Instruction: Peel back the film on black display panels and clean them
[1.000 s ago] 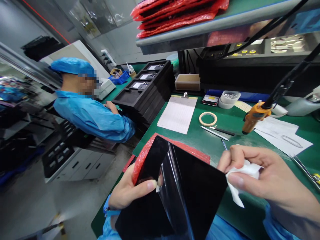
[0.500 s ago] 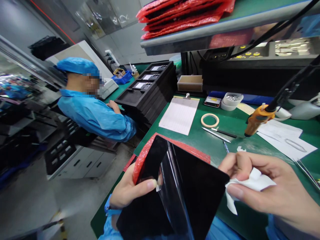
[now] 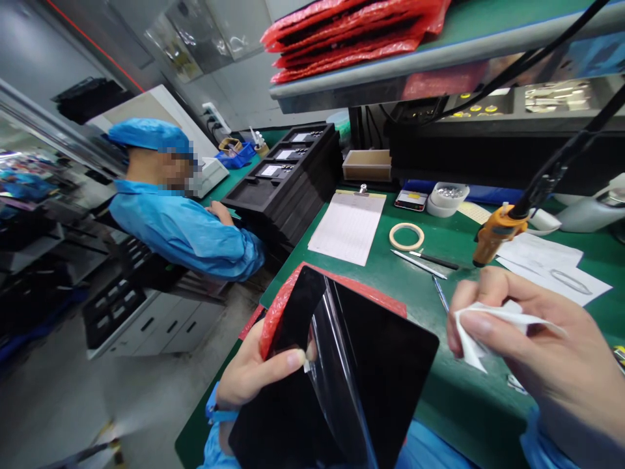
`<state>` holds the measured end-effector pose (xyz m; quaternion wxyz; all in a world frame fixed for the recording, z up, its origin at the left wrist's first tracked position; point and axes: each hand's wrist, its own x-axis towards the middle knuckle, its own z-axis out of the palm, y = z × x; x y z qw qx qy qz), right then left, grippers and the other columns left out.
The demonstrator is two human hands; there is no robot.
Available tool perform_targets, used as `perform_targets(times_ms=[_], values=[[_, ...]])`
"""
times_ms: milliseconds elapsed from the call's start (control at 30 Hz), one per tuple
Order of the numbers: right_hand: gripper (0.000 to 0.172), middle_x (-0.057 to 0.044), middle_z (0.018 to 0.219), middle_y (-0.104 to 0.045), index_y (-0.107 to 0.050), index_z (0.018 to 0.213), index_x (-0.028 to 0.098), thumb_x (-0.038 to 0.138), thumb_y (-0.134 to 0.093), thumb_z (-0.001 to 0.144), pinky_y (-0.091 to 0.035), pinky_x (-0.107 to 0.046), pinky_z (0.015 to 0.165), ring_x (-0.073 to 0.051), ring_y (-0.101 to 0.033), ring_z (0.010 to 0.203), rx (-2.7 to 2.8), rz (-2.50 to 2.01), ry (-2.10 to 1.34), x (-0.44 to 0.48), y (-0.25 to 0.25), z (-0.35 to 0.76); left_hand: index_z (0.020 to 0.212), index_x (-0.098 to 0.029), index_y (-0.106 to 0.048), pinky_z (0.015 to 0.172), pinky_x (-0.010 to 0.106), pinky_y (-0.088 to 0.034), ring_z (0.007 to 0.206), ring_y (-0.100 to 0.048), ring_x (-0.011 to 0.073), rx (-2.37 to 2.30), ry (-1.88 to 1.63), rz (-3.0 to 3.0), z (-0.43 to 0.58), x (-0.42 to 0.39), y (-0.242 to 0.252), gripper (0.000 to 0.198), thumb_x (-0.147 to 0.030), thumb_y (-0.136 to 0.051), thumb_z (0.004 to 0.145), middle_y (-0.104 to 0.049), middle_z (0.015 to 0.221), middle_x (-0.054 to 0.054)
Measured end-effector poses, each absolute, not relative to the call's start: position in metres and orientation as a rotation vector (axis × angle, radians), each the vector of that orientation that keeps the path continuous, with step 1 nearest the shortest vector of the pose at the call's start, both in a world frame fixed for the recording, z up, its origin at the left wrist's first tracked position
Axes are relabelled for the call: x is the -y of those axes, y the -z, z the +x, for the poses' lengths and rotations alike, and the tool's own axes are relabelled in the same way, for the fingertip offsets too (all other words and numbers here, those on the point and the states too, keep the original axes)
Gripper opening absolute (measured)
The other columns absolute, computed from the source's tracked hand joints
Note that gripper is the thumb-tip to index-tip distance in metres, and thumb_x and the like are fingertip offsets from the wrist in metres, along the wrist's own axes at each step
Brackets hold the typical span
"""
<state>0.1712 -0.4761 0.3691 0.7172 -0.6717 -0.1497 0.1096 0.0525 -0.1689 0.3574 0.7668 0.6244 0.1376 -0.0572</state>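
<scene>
Fingers of left hand [image 3: 251,376] are half hidden behind red bubble wrap [image 3: 279,309], thumb clamped on black panel [image 3: 390,352]; panel is held tilted above green bench [image 3: 410,286], gripped at its left side, presumably so face is left unobstructed. Wrap is apparently placed behind as cushion. What seems clear film [image 3: 336,365] is bowed across panel. White tissue [image 3: 471,355] is pinched in right hand [image 3: 537,345], just off panel's corner. Beyond, tape roll [image 3: 406,247] and clipboard [image 3: 347,228] are laid, seemingly within reach; co-worker [image 3: 185,221] is seen beside stacked black trays [image 3: 297,208].

Pale grey wall [image 3: 256,81] with white power strip [image 3: 216,117], grey floor [image 3: 166,397], white cabinet [image 3: 159,335] with dark handles [image 3: 147,324] at left, green-topped table [image 3: 459,397], grey-edged green shelf [image 3: 498,32] above it
</scene>
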Motion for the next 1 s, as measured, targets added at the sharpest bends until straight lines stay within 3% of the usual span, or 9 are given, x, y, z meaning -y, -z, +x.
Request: perform_targets(times_ms=[100, 300, 400, 533, 667, 733, 800, 867, 1000], values=[[0.055, 0.001, 0.060, -0.064, -0.063, 0.070, 0.027, 0.061, -0.100, 0.093, -0.036, -0.025, 0.042, -0.014, -0.051, 0.046, 0.419, -1.442, -0.293, 0.482, -0.370, 0.170, 0.096, -0.018, -0.094, 0.075, 0.026, -0.063, 0.075, -0.073, 0.0201, -0.299, 0.107, 1.357, 0.053, 0.169, -0.356, 0.040, -0.051, -0.109, 0.080, -0.082, 0.083, 0.005], [0.047, 0.002, 0.065, -0.069, -0.068, 0.073, 0.026, 0.049, -0.103, 0.092, -0.038, -0.023, 0.042, -0.012, -0.056, 0.048, 0.547, -1.537, -0.186, 0.471, -0.365, 0.158, 0.100, -0.017, -0.093, 0.075, 0.027, -0.064, 0.076, -0.073, 0.0210, -0.310, 0.085, 1.357, 0.053, 0.170, -0.354, 0.042, -0.049, -0.110, 0.080, -0.083, 0.083, 0.006], [0.051, 0.003, 0.065, -0.066, -0.064, 0.073, 0.026, 0.055, -0.099, 0.096, -0.036, -0.023, 0.043, -0.011, -0.051, 0.048, 0.497, -1.564, -0.006, 0.463, -0.360, 0.157, 0.100, -0.017, -0.093, 0.073, 0.026, -0.064, 0.074, -0.072, 0.0201, -0.335, 0.090, 1.341, 0.053, 0.173, -0.354, 0.043, -0.049, -0.110, 0.078, -0.082, 0.081, 0.006], [0.050, 0.001, 0.075, -0.072, -0.067, 0.076, 0.027, 0.061, -0.097, 0.096, -0.041, -0.024, 0.050, -0.013, -0.056, 0.056, 0.328, -1.716, 0.210, 0.467, -0.355, 0.168, 0.101, -0.018, -0.093, 0.070, 0.028, -0.064, 0.070, -0.073, 0.0212, -0.377, 0.080, 1.333, 0.052, 0.175, -0.351, 0.045, -0.051, -0.110, 0.077, -0.082, 0.080, 0.005], [0.053, 0.002, 0.068, -0.066, -0.065, 0.084, 0.027, 0.074, -0.075, 0.105, -0.037, -0.027, 0.050, -0.015, -0.051, 0.053, 0.483, -1.978, -0.037, 0.483, -0.331, 0.202, 0.109, -0.017, -0.094, 0.072, 0.031, -0.068, 0.074, -0.080, 0.0263, -0.421, 0.017, 1.327, 0.048, 0.171, -0.344, 0.051, -0.050, -0.112, 0.074, -0.085, 0.081, 0.007], [0.046, -0.001, 0.073, -0.072, -0.064, 0.084, 0.028, 0.069, -0.066, 0.105, -0.043, -0.029, 0.057, -0.019, -0.061, 0.059, 0.659, -2.164, -0.257, 0.486, -0.310, 0.224, 0.110, -0.016, -0.095, 0.080, 0.035, -0.071, 0.081, -0.085, 0.0312, -0.454, -0.047, 1.316, 0.048, 0.168, -0.336, 0.054, -0.048, -0.113, 0.071, -0.088, 0.086, 0.008], [0.034, -0.002, 0.071, -0.073, -0.062, 0.078, 0.029, 0.056, -0.073, 0.094, -0.040, -0.031, 0.057, -0.022, -0.065, 0.061, 0.748, -2.256, -0.358, 0.483, -0.286, 0.243, 0.118, -0.017, -0.094, 0.086, 0.037, -0.073, 0.090, -0.089, 0.0347, -0.502, -0.140, 1.291, 0.051, 0.167, -0.326, 0.058, -0.043, -0.112, 0.069, -0.092, 0.095, 0.009], [0.027, -0.003, 0.072, -0.074, -0.060, 0.077, 0.029, 0.048, -0.075, 0.089, -0.043, -0.032, 0.060, -0.025, -0.069, 0.065, 0.785, -2.316, -0.367, 0.477, -0.264, 0.258, 0.122, -0.018, -0.092, 0.085, 0.034, -0.073, 0.090, -0.090, 0.0328, -0.561, -0.236, 1.270, 0.058, 0.167, -0.313, 0.059, -0.040, -0.110, 0.070, -0.093, 0.099, 0.007], [0.025, -0.013, 0.103, -0.083, -0.065, 0.098, 0.029, 0.054, -0.062, 0.100, -0.052, -0.039, 0.065, -0.032, -0.077, 0.080, 0.762, -2.378, -0.093, 0.467, -0.242, 0.268, 0.105, -0.017, -0.091, 0.075, 0.029, -0.069, 0.076, -0.086, 0.0248, -0.673, -0.323, 1.256, 0.074, 0.174, -0.289, 0.050, -0.042, -0.111, 0.067, -0.091, 0.089, 0.006]])
